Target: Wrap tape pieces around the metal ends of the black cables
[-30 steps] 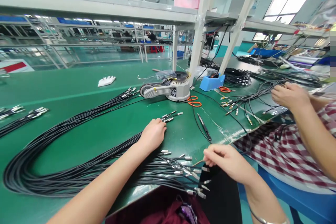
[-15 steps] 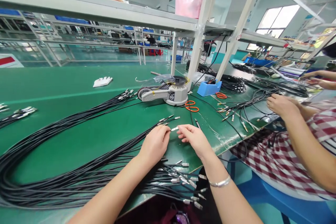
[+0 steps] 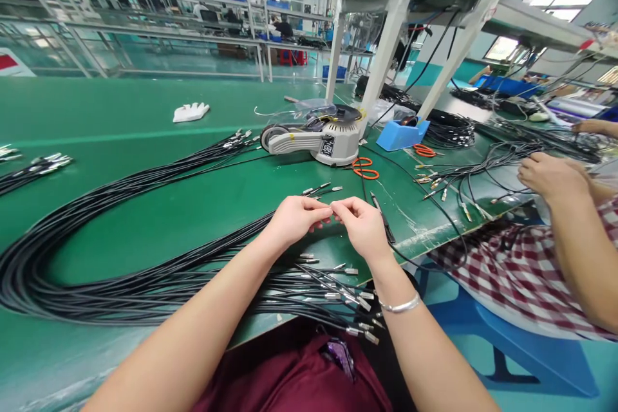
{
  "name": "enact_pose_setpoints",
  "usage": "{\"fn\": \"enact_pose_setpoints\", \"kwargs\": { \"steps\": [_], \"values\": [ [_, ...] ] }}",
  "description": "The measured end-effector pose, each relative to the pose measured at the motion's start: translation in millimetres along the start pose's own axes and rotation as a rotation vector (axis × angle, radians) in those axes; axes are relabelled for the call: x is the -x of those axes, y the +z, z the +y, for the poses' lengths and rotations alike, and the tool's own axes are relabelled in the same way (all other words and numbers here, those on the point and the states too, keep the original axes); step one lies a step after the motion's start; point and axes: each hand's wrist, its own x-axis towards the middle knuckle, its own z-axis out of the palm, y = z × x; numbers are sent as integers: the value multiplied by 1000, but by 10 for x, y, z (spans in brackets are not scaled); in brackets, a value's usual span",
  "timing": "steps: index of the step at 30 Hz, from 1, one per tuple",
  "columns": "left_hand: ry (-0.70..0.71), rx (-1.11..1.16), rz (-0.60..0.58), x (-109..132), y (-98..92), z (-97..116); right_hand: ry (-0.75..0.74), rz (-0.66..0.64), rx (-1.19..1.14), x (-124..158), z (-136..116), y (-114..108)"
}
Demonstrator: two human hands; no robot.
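Observation:
In the middle of the head view my left hand and my right hand meet at the fingertips, both closed in a pinch. Between them is the end of a black cable, its metal connector hidden by my fingers. A bundle of black cables with silver connectors curves across the left of the bench and runs under my left hand. More connector ends fan out below my hands near the bench edge. A black pen-like tool lies just right of my right hand.
Beyond my hands stand a grey tape dispenser and a blue tape holder. Orange-handled scissors lie beside the dispenser. A white glove rests farther back. At right, a co-worker's hand is over other cables. Shelf posts rise behind.
The view has tilted downward. My right fingertips have closed in against my left ones, and the silver connector seen between them before is now covered.

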Motion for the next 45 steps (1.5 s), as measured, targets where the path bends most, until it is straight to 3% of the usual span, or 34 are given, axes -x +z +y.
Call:
{"fn": "enact_pose_setpoints", "kwargs": {
  "steps": [3, 6, 9, 13, 17, 21, 28, 34, 39, 42, 45],
  "values": [
    [18, -43, 11, 33, -60, -55, 8, 31, -3, 4, 20, 20],
    [82, -114, 24, 116, -54, -97, 93, -87, -92, 11, 21, 0],
    [217, -255, 112, 166, 2, -169, 231, -160, -204, -119, 40, -48],
    [252, -381, 71, 150, 39, -259, 282, 3, -353, -656, -30, -164],
    [277, -392, 107, 125, 23, -323, 334, 118, -435, -1324, -251, -205],
    [358, -398, 153, 114, 18, -401, 443, 124, -511, -1749, -431, -1],
    [490, -400, 207, 140, 40, -458, 617, 136, -594, -2074, -503, 411],
    [516, -388, 232, 158, 46, -455, 581, 149, -588, -2060, -449, 437],
    [557, -364, 321, 158, 51, -418, 464, 194, -526, -1970, -665, 500],
    [592, -333, 367, 185, 61, -368, 361, 180, -483, -1713, -806, 401],
    [613, -306, 392, 212, 83, -307, 259, 99, -445, -1145, -769, 155]
  ]
}}
